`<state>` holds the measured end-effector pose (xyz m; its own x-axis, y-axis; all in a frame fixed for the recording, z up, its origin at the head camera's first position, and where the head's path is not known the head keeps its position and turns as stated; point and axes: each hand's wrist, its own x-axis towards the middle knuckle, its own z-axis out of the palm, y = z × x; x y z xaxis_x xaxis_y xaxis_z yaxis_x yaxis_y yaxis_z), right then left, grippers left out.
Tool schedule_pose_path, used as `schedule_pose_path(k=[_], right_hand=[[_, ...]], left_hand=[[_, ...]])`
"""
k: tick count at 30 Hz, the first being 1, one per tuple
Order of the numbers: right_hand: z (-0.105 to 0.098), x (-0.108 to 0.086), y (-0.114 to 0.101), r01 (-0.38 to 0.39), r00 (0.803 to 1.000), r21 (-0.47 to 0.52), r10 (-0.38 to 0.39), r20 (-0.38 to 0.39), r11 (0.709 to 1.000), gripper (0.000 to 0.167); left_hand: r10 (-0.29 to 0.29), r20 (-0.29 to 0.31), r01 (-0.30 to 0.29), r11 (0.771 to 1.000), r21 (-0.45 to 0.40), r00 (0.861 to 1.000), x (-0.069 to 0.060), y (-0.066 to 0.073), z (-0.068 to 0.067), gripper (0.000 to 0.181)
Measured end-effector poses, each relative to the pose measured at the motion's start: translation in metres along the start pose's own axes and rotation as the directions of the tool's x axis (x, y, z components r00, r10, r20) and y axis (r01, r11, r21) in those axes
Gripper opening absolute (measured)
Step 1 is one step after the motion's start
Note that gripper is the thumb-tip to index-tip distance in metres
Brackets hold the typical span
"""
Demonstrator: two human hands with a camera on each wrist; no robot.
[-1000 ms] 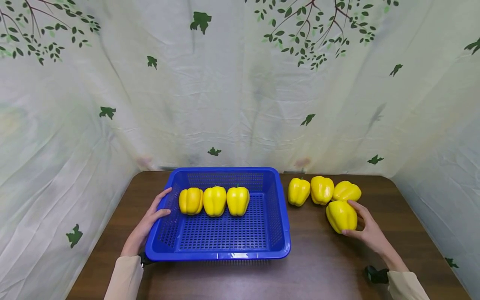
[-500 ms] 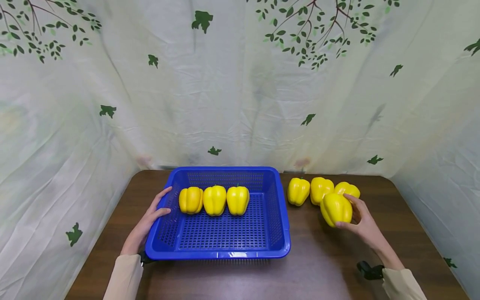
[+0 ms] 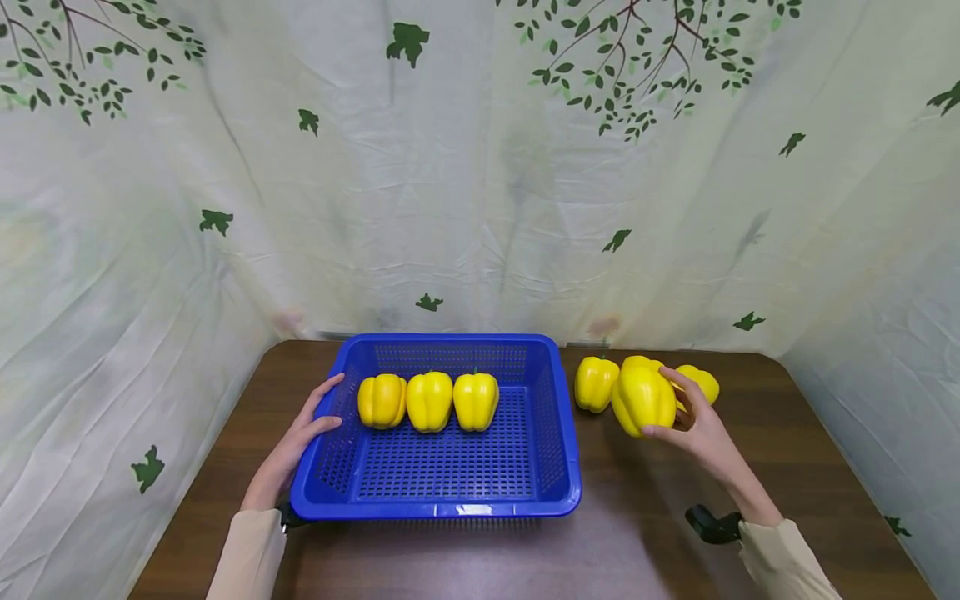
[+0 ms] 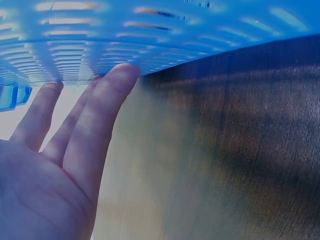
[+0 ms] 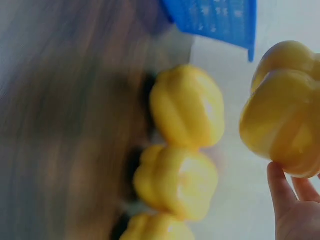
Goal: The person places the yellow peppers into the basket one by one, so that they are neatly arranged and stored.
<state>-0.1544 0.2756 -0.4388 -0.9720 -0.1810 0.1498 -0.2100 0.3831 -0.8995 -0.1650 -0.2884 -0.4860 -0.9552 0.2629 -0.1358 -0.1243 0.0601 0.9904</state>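
A yellow bell pepper [image 3: 643, 402] is held up by my right hand [image 3: 697, 425], between thumb and fingers, above the table. The right wrist view also has this bell pepper [image 5: 285, 115] with the fingertips at its lower end. Several more lie behind it: one bell pepper [image 3: 596, 384] in plain sight, the others partly covered. Three bell peppers [image 3: 430, 402] stand in a row inside the blue basket [image 3: 472, 510]. On the basket's left rim rests my left hand [image 3: 288, 446]. Its fingers [image 4: 100, 115] stretch nearly straight against the perforated wall in the left wrist view.
The brown wooden table [image 3: 615, 550] has a pale curtain [image 3: 487, 208] with printed leaves behind it and at both sides. Black straps with devices sit on both wrists, the right device [image 3: 712, 525] close above the table.
My right hand has lifted the bell pepper off the table and carried it left towards the basket, across the front of the others. My left hand and the basket have stayed in place.
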Motion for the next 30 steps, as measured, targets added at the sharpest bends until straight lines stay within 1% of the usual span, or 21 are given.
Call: schedule_pose_path(k=[10, 17, 20, 24, 30], right_hand=[[0.024, 0.016, -0.024, 0.072, 0.997, 0.041, -0.073, 0.02, 0.997, 0.081], [0.04, 0.021, -0.037, 0.067, 0.996, 0.067, -0.07, 0.047, 0.996, 0.082], [0.047, 0.022, -0.042, 0.072, 0.996, 0.07, -0.076, 0.055, 0.995, 0.082], [0.057, 0.025, -0.048, 0.076, 0.995, 0.074, -0.08, 0.065, 0.994, 0.081], [0.075, 0.027, -0.056, 0.083, 0.993, 0.091, -0.09, 0.075, 0.992, 0.081]], left_hand=[[-0.012, -0.006, 0.012, 1.0, 0.008, 1.0, 0.0, 0.001, 0.001, 0.061], [-0.002, 0.005, 0.002, 1.0, -0.003, 1.0, 0.001, 0.002, 0.001, 0.06], [-0.003, 0.001, 0.003, 1.0, 0.004, 1.0, 0.001, 0.002, 0.0, 0.06], [-0.015, -0.008, 0.015, 1.0, 0.021, 1.0, 0.0, 0.002, 0.0, 0.06], [-0.027, -0.002, 0.027, 0.999, 0.023, 1.0, -0.002, 0.002, 0.0, 0.06]])
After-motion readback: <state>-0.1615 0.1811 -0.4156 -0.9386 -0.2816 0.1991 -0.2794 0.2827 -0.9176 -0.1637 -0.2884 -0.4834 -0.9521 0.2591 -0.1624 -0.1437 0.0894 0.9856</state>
